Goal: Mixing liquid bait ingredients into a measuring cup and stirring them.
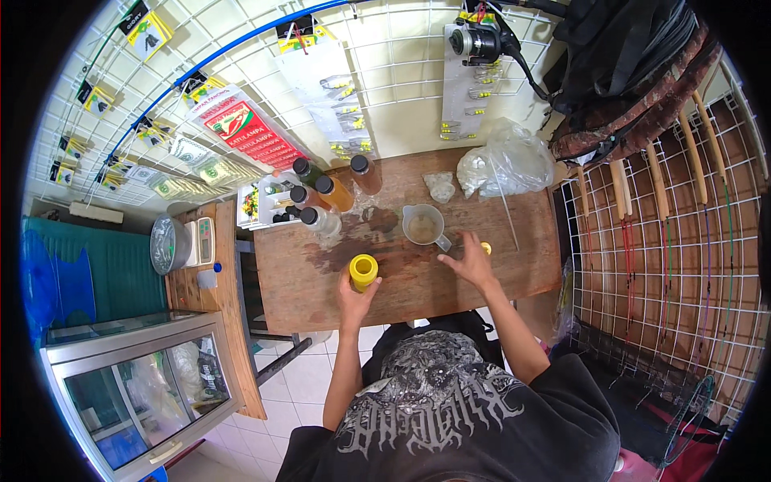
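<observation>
My left hand (353, 297) is wrapped round a yellow cylindrical container (364, 270) with its round opening facing up, near the front of the wooden table. To its right, my right hand (472, 263) has its fingers apart and holds nothing. Its fingertips are close to the handle of a translucent measuring jug (422, 224); whether they touch is hard to tell. Some pale contents show inside the jug. A small round yellow lid (486, 249) lies just beside my right hand, partly behind its fingers.
Several capped bottles of coloured liquid, one orange (334, 194), stand at the back left beside a white tray (247, 205). Clear plastic bags (506, 165) and a small clear packet (439, 186) lie at the back. Wet dark stains mark the wooden table (514, 277).
</observation>
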The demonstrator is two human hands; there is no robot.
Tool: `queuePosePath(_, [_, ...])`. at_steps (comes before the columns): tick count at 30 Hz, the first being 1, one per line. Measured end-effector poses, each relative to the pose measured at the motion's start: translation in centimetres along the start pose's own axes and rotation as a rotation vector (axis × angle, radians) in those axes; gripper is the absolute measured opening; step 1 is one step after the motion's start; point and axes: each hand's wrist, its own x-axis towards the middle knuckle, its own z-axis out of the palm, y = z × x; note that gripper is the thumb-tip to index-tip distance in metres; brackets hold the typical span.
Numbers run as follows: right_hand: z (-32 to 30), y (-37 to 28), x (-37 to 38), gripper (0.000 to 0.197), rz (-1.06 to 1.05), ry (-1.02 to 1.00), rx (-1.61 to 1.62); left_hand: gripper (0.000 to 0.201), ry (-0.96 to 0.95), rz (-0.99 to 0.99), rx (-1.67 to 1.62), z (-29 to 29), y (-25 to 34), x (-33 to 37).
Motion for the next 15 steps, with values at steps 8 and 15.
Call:
queuePosePath(8, [0.5,1.4,1.4,0.039,0.018,-0.029,0.051,0.062,0.047,0.040,-0.003,0.3,0.2,1.4])
queuePosePath(15, [-1.7,1.4,1.8,0.033,-0.097,0.018,0.165,0.066,0.026,0.049,-0.011,1.1,-1.3,1.7])
